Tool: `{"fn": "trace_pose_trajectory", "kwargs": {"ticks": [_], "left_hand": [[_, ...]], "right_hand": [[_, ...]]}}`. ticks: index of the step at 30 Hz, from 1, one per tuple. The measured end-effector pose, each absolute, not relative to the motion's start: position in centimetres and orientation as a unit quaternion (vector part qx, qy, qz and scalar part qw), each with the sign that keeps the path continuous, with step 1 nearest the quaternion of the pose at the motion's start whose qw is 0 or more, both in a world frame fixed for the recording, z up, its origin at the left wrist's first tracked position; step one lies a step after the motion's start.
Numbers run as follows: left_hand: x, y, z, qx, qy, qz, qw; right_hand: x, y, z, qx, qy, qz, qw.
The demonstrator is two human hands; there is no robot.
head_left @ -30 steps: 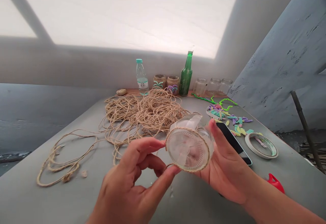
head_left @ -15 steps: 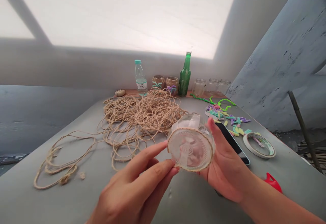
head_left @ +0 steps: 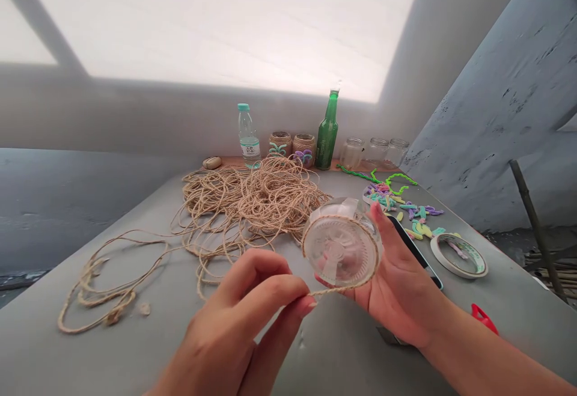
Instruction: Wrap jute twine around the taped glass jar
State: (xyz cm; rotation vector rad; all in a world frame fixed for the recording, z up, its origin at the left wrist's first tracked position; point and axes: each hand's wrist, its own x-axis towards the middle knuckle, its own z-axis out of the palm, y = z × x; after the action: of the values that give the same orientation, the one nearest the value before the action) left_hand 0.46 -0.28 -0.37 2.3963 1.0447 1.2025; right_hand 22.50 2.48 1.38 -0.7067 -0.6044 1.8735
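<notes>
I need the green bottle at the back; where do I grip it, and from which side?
By the slim neck, probably from above: the green bottle stands upright, its neck rising above the wrapped jar beside it and the twine heaped nearer you.

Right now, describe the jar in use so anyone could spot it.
Look at the gray table, then the right hand above it. Its fingers hold a clear jar, round base facing you. Unlike the five jars standing at the back, it is tilted, with twine only around its base edge.
</notes>
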Motion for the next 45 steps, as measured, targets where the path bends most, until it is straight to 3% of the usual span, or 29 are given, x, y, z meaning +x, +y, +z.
{"fn": "trace_pose_trajectory", "kwargs": {"ticks": [7, 45], "left_hand": [[0.7, -0.1, -0.7, 0.832, 0.354, 0.384, 0.188], [0.7, 0.2, -0.1, 0.795, 0.366, 0.45, 0.177]], "right_hand": [[22.5, 2.6, 1.4, -0.279, -0.247, 0.787, 0.492], [22.8, 2.2, 1.1, -0.287, -0.222, 0.84, 0.404]]}}
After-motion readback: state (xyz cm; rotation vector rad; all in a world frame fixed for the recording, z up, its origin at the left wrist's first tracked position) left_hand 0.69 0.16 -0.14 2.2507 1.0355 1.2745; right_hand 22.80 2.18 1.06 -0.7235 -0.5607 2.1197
